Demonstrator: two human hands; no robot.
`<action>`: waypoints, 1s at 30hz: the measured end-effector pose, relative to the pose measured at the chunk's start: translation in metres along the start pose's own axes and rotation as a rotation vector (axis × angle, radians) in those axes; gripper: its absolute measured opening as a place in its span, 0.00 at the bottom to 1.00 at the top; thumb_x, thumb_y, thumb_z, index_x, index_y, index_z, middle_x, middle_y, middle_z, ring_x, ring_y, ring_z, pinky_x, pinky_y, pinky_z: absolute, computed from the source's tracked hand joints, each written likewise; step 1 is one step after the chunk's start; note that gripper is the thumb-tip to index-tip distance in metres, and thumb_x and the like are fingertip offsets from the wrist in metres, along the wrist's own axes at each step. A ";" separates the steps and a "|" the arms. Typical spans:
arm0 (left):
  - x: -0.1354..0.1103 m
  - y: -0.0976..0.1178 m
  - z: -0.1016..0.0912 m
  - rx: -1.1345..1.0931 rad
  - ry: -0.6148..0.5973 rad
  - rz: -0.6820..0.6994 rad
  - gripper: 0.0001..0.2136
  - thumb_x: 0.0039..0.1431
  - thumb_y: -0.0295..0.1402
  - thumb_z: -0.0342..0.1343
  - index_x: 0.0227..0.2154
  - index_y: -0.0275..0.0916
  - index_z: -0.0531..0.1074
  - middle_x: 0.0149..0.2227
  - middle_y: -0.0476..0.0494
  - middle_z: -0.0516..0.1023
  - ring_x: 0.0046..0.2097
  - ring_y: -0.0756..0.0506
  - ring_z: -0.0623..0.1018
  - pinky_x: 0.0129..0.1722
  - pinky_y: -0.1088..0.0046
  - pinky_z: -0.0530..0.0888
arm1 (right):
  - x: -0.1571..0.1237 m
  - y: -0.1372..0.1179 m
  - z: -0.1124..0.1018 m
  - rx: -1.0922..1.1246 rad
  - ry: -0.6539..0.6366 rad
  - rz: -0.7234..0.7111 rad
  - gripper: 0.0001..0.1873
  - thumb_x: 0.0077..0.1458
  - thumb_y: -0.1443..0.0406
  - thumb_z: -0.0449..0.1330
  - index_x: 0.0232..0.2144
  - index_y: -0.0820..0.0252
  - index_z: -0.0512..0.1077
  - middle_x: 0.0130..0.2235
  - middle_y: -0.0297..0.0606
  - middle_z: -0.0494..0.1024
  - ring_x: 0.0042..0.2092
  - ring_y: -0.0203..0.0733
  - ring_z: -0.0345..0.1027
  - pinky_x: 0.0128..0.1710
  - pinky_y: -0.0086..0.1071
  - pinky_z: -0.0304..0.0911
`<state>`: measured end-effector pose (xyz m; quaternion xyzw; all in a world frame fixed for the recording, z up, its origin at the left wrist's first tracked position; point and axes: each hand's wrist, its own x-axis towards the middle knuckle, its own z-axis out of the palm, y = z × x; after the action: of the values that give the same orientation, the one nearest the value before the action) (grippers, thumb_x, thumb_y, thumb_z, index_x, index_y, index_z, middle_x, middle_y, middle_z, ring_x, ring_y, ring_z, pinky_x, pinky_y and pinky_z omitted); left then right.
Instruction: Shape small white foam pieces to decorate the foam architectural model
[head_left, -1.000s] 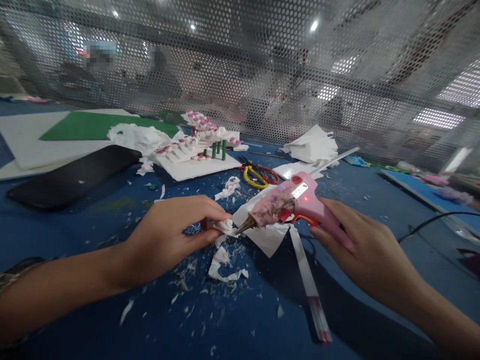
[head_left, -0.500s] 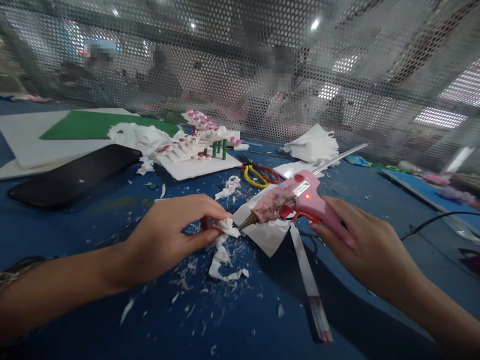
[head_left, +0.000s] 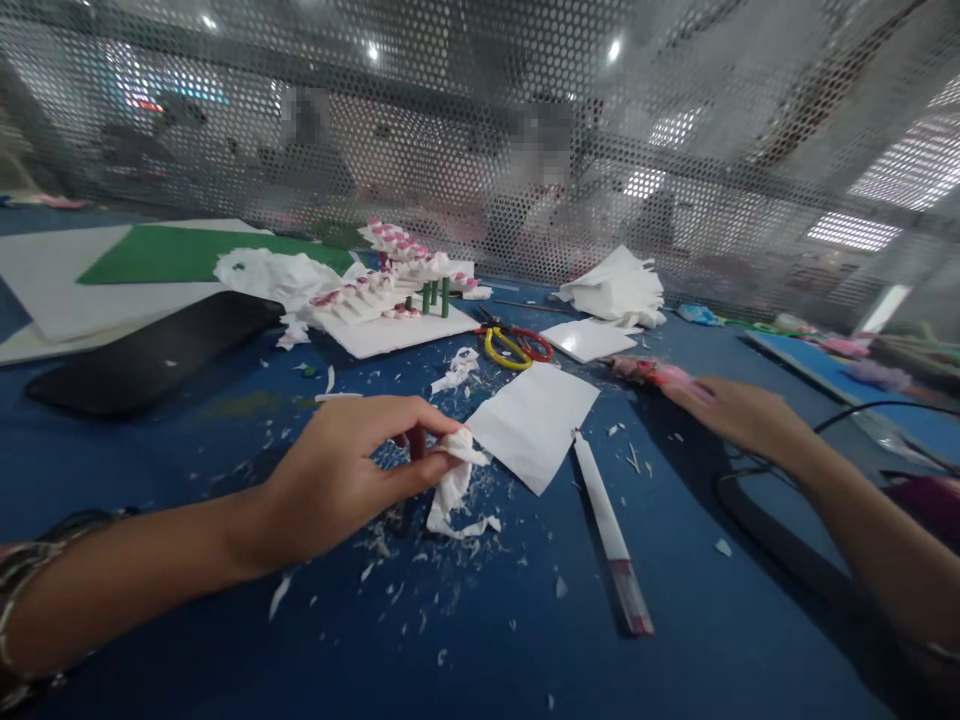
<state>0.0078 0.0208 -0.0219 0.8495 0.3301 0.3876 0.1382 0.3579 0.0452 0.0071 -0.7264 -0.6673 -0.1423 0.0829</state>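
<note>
My left hand (head_left: 345,475) is closed in a pinch on a small red-brown stick (head_left: 417,440) and a crumpled white scrap (head_left: 454,475) just above the blue table (head_left: 187,560). My right hand (head_left: 739,415) reaches out to the right, its fingertips at the handle of a pink glue gun (head_left: 646,372) that lies on its side on the table. The hand is blurred, so its grip does not show. Between the hands lies a white paper sheet (head_left: 534,420).
A long white strip (head_left: 609,530) lies near the front. Scissors (head_left: 514,345), a white foam model with green posts (head_left: 390,295), a white stack (head_left: 619,290), a black flat object (head_left: 150,350) and a green sheet (head_left: 180,252) sit farther back. A perforated screen (head_left: 480,150) closes the rear. A black cable (head_left: 862,410) runs right.
My right hand carried the glue gun away from the scrap, back and to the right, and the gun now lies on the table. My left hand kept its pinch.
</note>
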 end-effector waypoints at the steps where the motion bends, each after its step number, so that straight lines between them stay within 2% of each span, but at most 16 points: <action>1: 0.000 0.000 0.000 0.003 0.006 0.015 0.08 0.52 0.34 0.50 0.31 0.39 0.72 0.27 0.50 0.77 0.28 0.52 0.75 0.26 0.83 0.69 | -0.002 -0.003 -0.003 -0.020 -0.008 0.019 0.22 0.49 0.50 0.45 0.19 0.60 0.66 0.22 0.43 0.71 0.23 0.44 0.63 0.21 0.33 0.52; 3: -0.002 0.001 0.001 0.009 0.031 0.034 0.07 0.52 0.33 0.49 0.30 0.38 0.71 0.27 0.49 0.77 0.29 0.52 0.75 0.26 0.82 0.68 | -0.009 -0.018 -0.014 -0.052 0.123 0.041 0.22 0.51 0.50 0.44 0.26 0.61 0.67 0.29 0.45 0.72 0.30 0.47 0.65 0.24 0.34 0.54; 5: -0.003 0.002 0.001 0.016 0.058 0.038 0.08 0.52 0.33 0.49 0.30 0.38 0.71 0.27 0.49 0.77 0.29 0.51 0.75 0.27 0.81 0.68 | -0.023 -0.045 -0.028 -0.025 0.329 -0.037 0.20 0.50 0.50 0.47 0.26 0.61 0.66 0.27 0.43 0.71 0.30 0.45 0.64 0.24 0.33 0.55; 6: -0.004 0.003 0.002 0.021 0.062 0.038 0.07 0.52 0.33 0.49 0.29 0.38 0.71 0.27 0.49 0.76 0.29 0.51 0.75 0.27 0.80 0.68 | -0.031 -0.061 -0.034 -0.011 0.447 -0.120 0.19 0.49 0.50 0.49 0.25 0.60 0.65 0.27 0.42 0.71 0.30 0.43 0.64 0.26 0.32 0.55; 8: -0.005 0.005 0.002 0.035 0.043 0.043 0.07 0.52 0.33 0.49 0.29 0.38 0.71 0.27 0.50 0.76 0.29 0.51 0.75 0.27 0.80 0.68 | -0.050 -0.093 -0.045 0.039 0.541 -0.387 0.18 0.50 0.52 0.51 0.22 0.61 0.64 0.25 0.40 0.70 0.27 0.38 0.62 0.26 0.30 0.55; 10: -0.006 0.006 0.002 0.042 0.021 0.051 0.07 0.52 0.33 0.50 0.29 0.38 0.70 0.26 0.50 0.76 0.28 0.52 0.74 0.27 0.80 0.67 | -0.067 -0.122 -0.051 0.073 0.581 -0.616 0.19 0.49 0.52 0.52 0.20 0.60 0.63 0.20 0.35 0.68 0.24 0.36 0.61 0.25 0.29 0.53; 12: -0.006 0.009 0.002 0.030 0.019 0.062 0.06 0.51 0.34 0.50 0.28 0.38 0.70 0.25 0.52 0.75 0.26 0.53 0.73 0.26 0.81 0.67 | -0.078 -0.142 -0.052 0.112 0.560 -0.730 0.20 0.50 0.51 0.51 0.18 0.60 0.62 0.17 0.31 0.65 0.21 0.33 0.58 0.23 0.28 0.51; 15: -0.007 0.012 0.002 -0.012 0.023 0.062 0.06 0.51 0.35 0.51 0.26 0.38 0.70 0.22 0.54 0.74 0.23 0.55 0.71 0.24 0.82 0.66 | -0.083 -0.155 -0.047 0.161 0.526 -0.784 0.18 0.50 0.53 0.52 0.18 0.60 0.63 0.17 0.31 0.65 0.20 0.32 0.56 0.22 0.28 0.49; 20: -0.008 0.018 0.003 -0.011 -0.012 0.051 0.05 0.51 0.33 0.52 0.25 0.37 0.69 0.21 0.55 0.73 0.23 0.55 0.71 0.23 0.83 0.65 | -0.080 -0.154 -0.039 0.221 0.517 -0.730 0.17 0.50 0.54 0.53 0.20 0.62 0.64 0.19 0.32 0.67 0.21 0.32 0.56 0.22 0.27 0.49; 30: -0.009 0.019 0.004 -0.070 -0.017 0.074 0.03 0.51 0.31 0.53 0.27 0.39 0.70 0.24 0.56 0.74 0.25 0.56 0.72 0.26 0.85 0.66 | -0.083 -0.152 -0.041 0.297 0.440 -0.686 0.11 0.50 0.57 0.55 0.26 0.61 0.66 0.19 0.30 0.66 0.21 0.30 0.58 0.23 0.24 0.52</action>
<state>0.0153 0.0010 -0.0202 0.8591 0.2835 0.3963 0.1563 0.1974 -0.0319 0.0090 -0.3951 -0.8498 -0.2155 0.2744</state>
